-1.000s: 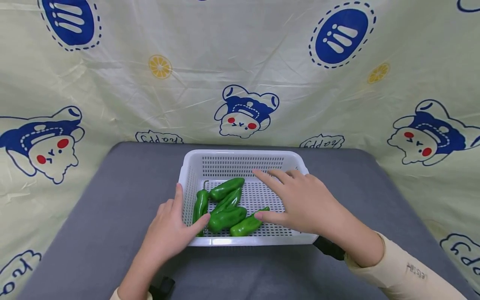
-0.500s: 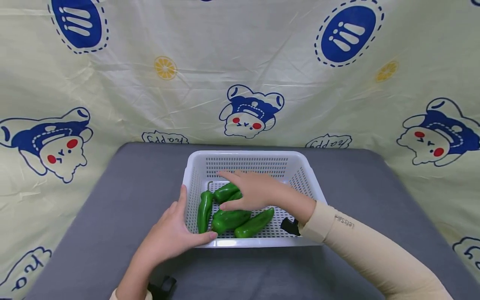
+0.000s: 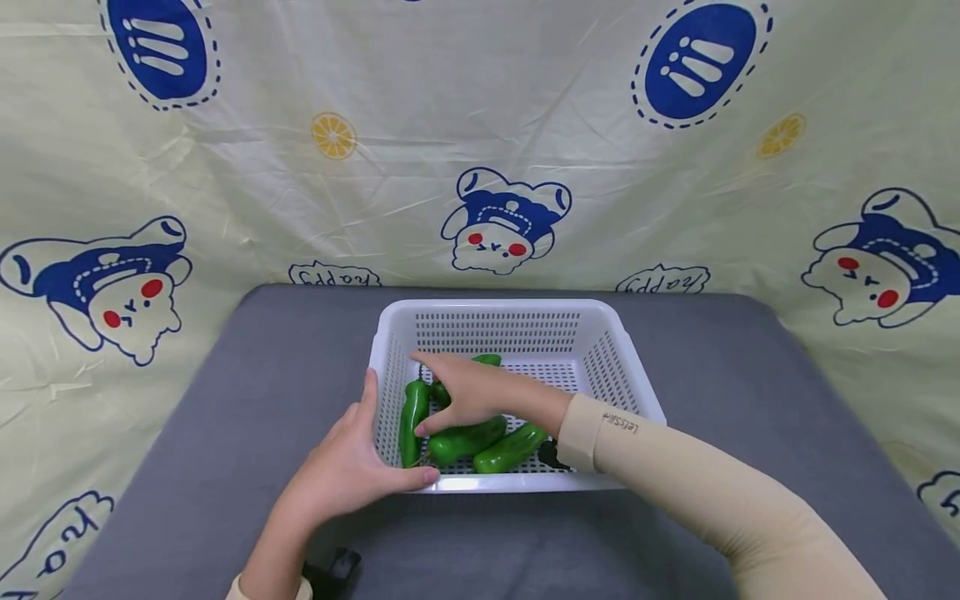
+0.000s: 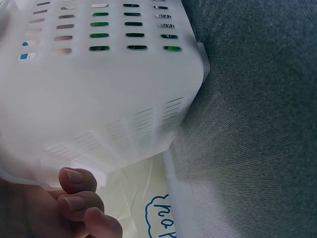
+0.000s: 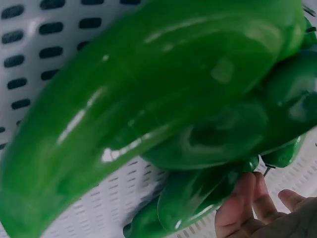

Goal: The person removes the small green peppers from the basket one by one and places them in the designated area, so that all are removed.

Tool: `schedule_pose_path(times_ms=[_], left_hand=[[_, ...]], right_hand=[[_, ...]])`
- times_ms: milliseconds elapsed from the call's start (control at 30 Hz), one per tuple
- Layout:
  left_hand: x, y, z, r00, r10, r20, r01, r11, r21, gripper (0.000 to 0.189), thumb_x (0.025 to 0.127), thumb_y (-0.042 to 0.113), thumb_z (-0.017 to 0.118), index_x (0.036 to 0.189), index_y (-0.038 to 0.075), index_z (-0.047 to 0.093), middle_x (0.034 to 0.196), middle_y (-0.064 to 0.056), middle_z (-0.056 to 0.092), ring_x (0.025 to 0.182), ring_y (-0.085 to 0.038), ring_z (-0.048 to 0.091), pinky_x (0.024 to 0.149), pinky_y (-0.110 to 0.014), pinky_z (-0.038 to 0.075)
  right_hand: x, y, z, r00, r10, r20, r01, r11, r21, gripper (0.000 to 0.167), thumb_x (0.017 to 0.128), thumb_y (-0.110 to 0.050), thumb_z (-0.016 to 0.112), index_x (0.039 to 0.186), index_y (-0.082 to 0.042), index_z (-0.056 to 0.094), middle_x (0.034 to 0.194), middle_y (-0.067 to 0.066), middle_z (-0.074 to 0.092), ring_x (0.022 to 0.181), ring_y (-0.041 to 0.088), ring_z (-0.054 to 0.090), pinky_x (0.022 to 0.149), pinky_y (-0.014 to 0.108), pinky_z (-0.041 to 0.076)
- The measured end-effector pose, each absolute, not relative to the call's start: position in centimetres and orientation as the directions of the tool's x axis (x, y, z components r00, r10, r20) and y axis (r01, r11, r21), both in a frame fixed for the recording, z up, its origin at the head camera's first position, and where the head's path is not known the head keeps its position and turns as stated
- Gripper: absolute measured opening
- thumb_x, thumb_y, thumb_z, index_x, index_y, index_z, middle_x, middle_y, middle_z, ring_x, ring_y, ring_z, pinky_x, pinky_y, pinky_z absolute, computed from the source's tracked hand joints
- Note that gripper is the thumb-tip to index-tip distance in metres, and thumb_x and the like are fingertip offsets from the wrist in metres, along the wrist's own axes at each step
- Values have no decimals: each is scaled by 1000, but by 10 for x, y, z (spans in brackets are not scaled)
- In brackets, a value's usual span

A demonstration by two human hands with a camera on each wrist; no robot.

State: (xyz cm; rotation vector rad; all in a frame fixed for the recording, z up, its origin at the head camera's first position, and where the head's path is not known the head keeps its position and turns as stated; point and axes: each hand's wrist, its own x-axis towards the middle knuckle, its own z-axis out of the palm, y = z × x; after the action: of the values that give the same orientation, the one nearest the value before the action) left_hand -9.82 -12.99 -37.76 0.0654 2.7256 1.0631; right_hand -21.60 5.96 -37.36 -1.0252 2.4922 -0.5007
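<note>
A white perforated plastic basket [image 3: 540, 482] sits on the table with several green peppers [image 3: 467, 442] in its left half. My left hand [image 3: 337, 467] holds the near left corner, thumb along the front rim and fingers outside the left wall. In the left wrist view, bent fingers [image 4: 81, 201] show below the rim. My right hand [image 3: 468, 390] reaches inside over the peppers, thumb and forefinger spread beside the leftmost pepper [image 3: 413, 421]. In the right wrist view, its fingertips [image 5: 245, 186] are by a pepper's end; contact is hard to judge. The hand partly hides the peppers beneath.
Grey cloth covers the table [image 3: 300, 358] around the basket. Behind it hangs a pale printed curtain [image 3: 390, 208] with cartoon figures. The right forearm in its beige sleeve [image 3: 697, 475] crosses the basket's front right rim.
My right hand has moved left from the basket's right side across to the peppers at the left. The left hand stays at the corner, its thumb now flatter along the front rim.
</note>
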Motion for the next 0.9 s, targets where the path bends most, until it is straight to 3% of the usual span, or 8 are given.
schedule_pose_path(times_ms=[100,300,433,533,767,900], left_hand=[[-98,-129,-377,-976,123,-181,-32,737,675,144,62,70,81,158,23,-15,154,-20,36,131,-35,49,87,-54,51],[-98,-129,-377,-977,129,-169,-24,724,689,144,63,68,82,158,21,-16,154,-21,36,133,-35,47,93,-56,49],[-98,-129,-377,-977,132,-169,-24,716,698,144,63,68,82,158,22,-15,155,-21,35,134,-35,47,93,-57,48],[-98,-129,-377,-977,134,-165,-20,713,701,144,63,67,83,158,22,-15,156,-21,34,134,-35,47,94,-57,48],[-99,-130,-376,-977,135,-167,-19,719,694,143,64,68,82,158,23,-16,157,-20,33,133,-35,47,93,-57,48],[-99,-130,-375,-975,132,-178,-29,722,692,142,64,68,81,158,24,-16,157,-19,32,133,-35,47,92,-56,49]], right_hand=[[-215,58,-376,-667,-699,-258,-553,697,-456,107,80,-56,76,161,-22,15,156,11,36,134,24,47,110,47,42],[-211,55,-377,-690,-663,-290,-530,736,-421,106,80,-58,75,161,-25,14,149,15,39,112,22,56,97,43,50],[-211,54,-377,-738,-608,-294,-505,786,-357,104,80,-64,72,160,-27,17,145,14,44,101,21,59,86,40,54],[-212,54,-378,-772,-565,-293,-477,818,-320,104,78,-69,70,160,-28,19,146,15,45,100,24,60,84,41,55],[-210,50,-377,-819,-510,-262,-433,850,-302,104,80,-73,64,159,-20,22,148,14,51,120,30,60,95,49,52],[-208,45,-374,-819,-515,-253,-442,848,-292,101,82,-70,64,158,-17,24,141,11,58,110,24,63,89,44,55]])
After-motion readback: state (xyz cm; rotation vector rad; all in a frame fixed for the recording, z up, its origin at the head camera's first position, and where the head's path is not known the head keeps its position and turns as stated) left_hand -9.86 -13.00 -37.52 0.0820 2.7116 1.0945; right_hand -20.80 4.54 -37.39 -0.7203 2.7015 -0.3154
